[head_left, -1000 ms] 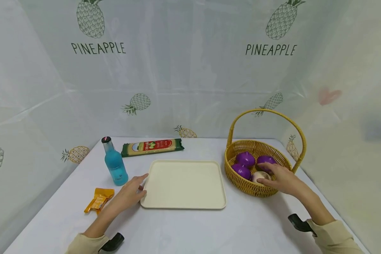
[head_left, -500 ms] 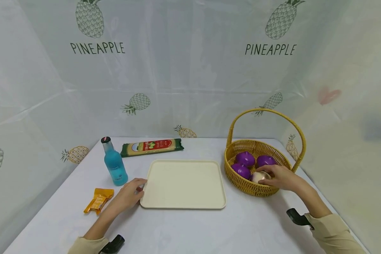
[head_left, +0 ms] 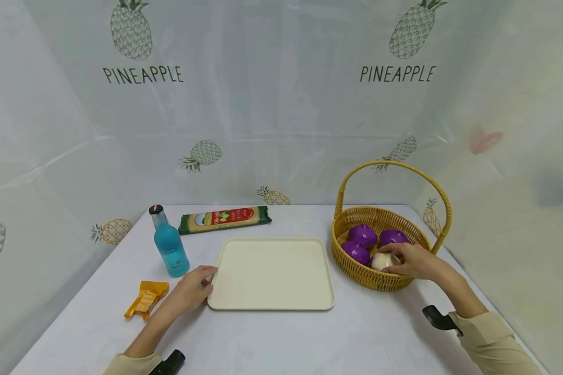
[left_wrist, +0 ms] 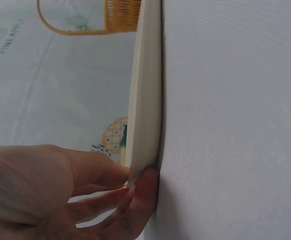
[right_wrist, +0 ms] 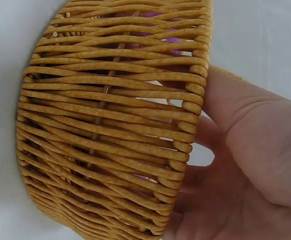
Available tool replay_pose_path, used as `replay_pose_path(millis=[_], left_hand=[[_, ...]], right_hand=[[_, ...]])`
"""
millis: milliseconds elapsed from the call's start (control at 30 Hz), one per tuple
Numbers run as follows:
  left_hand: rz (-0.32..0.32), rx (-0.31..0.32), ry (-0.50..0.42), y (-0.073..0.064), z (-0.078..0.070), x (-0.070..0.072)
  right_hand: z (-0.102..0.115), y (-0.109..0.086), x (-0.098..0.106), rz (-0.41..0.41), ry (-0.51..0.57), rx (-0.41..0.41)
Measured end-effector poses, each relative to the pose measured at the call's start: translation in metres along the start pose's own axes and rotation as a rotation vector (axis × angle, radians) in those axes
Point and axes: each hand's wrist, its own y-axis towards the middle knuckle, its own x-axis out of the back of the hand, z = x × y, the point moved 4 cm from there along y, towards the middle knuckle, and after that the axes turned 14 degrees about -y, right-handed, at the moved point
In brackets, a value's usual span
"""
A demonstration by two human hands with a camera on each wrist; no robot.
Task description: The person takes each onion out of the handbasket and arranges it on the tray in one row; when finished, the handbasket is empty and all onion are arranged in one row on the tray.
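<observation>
My left hand [head_left: 188,290] is at the left edge of a cream rectangular tray [head_left: 272,274] lying on the table. In the left wrist view its thumb and fingers pinch the tray's rim at a corner. Inside a yellow wicker basket [head_left: 372,278] on the right, my right hand [head_left: 417,261] reaches over the near rim and grips a round white onion [head_left: 381,261] between thumb and fingers. Several purple onions [head_left: 362,235] lie beside it. From the right wrist view, the basket's woven wall [right_wrist: 105,115] hides the fingertips and most of what they hold.
A blue bottle [head_left: 171,250] with a dark cap stands left of the tray. Nearer lies an orange packet [head_left: 146,299]. A green and gold olive-printed pack [head_left: 225,219] lies behind the tray. The basket's tall handle [head_left: 443,208] arches above the right hand.
My right hand's fingers have closed in on the white onion inside the basket. My left hand has drawn back slightly at the tray's edge; the tray stays in place.
</observation>
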Motion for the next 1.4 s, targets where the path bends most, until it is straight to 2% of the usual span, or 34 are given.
replay_pose_path(millis=[133,400,600,967,1233,1400], left_hand=[[-0.006,0.001,0.005,-0.002,0.000,0.000],[-0.011,-0.001,0.007,-0.005,0.001,0.000],[-0.022,-0.004,0.011,-0.005,0.002,0.001],[-0.029,-0.001,0.005,-0.006,0.001,-0.001],[-0.024,-0.006,-0.004,-0.003,0.001,-0.002],[-0.032,-0.013,0.000,-0.003,0.002,-0.001]], right_hand=[[0.005,-0.001,0.008,-0.047,-0.044,-0.011],[0.020,-0.002,0.043,-0.182,-0.075,-0.043],[0.036,0.009,0.054,-0.179,-0.089,-0.034],[0.093,0.060,0.058,-0.185,-0.031,0.107],[0.138,0.098,0.049,-0.118,0.016,0.168],[0.165,0.124,0.034,-0.085,0.021,0.223]])
